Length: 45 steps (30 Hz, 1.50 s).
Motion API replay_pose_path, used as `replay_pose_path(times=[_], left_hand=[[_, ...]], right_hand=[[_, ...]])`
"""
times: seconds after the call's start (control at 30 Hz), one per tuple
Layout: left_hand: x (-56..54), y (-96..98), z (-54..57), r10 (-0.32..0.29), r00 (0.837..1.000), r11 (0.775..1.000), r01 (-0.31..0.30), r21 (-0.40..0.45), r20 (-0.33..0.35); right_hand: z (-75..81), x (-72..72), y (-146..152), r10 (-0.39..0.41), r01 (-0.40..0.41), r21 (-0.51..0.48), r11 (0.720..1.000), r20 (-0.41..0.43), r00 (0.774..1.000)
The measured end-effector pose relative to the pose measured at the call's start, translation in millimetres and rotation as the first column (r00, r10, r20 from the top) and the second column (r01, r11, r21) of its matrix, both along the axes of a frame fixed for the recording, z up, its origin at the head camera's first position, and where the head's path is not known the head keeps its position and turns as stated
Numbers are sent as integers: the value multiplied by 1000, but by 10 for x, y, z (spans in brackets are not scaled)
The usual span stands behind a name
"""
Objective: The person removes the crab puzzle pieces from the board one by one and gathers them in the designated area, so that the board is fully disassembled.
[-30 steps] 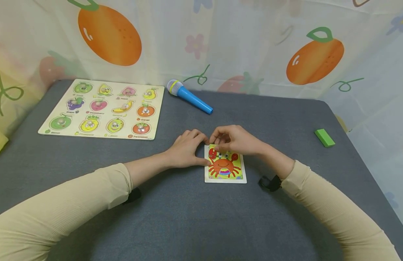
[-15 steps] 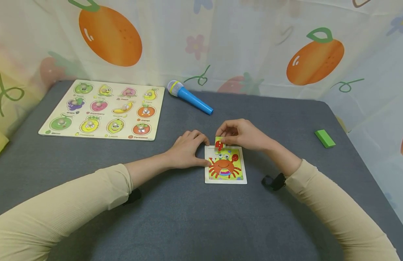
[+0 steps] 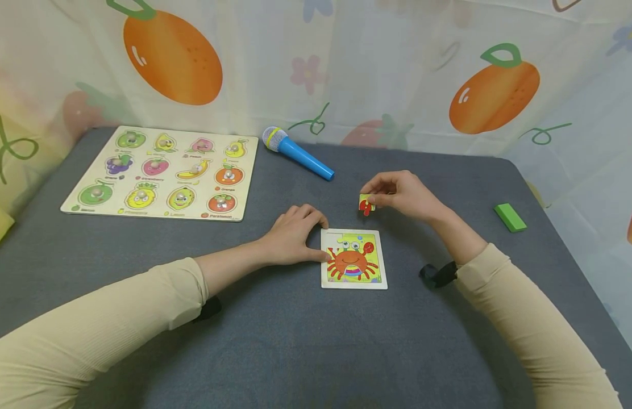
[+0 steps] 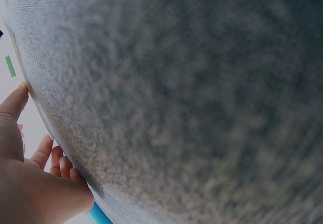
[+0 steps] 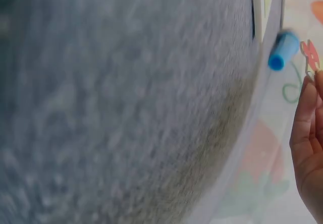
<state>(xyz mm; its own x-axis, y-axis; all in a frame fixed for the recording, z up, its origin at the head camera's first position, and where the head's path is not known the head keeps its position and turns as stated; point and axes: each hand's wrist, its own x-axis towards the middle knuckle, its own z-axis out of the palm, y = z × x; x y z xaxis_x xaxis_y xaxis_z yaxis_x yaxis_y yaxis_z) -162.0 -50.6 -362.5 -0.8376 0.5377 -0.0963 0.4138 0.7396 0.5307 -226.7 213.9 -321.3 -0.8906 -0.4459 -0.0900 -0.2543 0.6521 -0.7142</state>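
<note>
A small crab jigsaw puzzle (image 3: 324, 277) in a white frame lies flat on the dark grey table. Its upper left part shows a pale gap where the crab's left claw is absent. My left hand (image 3: 294, 236) lies beside it, thumb on the left edge and fingertips near the upper left corner. Between thumb and fingers, my right hand (image 3: 403, 194) pinches a yellow-and-red puzzle piece (image 3: 366, 205) bearing a claw, held up beyond the puzzle's top right. The same piece (image 5: 311, 56) shows at the right edge of the right wrist view.
A fruit knob puzzle board (image 3: 157, 212) lies at the back left. A blue toy microphone (image 3: 300, 154) rests behind the hands. Towards the right table edge sits a green block (image 3: 510, 217). A fruit-printed curtain (image 3: 387, 68) hangs along the back.
My right hand has lifted the claw piece out of the crab puzzle and carried it away to the right and back. The left hand stays in place at the frame.
</note>
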Motion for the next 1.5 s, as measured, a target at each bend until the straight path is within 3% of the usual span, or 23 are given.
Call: replay_pose_path(times=[0.67, 1.17, 1.5], left_hand=[[16, -7, 1, -9, 1000, 1000, 9, 14, -9], [19, -6, 2, -6, 1000, 1000, 7, 18, -8], [23, -5, 11, -4, 1000, 1000, 4, 12, -7]], right_hand=[[37, -247, 330, -171, 171, 5, 985, 4, 985], [5, -393, 415, -220, 219, 35, 975, 22, 975], [-41, -414, 443, -208, 202, 81, 976, 81, 975]])
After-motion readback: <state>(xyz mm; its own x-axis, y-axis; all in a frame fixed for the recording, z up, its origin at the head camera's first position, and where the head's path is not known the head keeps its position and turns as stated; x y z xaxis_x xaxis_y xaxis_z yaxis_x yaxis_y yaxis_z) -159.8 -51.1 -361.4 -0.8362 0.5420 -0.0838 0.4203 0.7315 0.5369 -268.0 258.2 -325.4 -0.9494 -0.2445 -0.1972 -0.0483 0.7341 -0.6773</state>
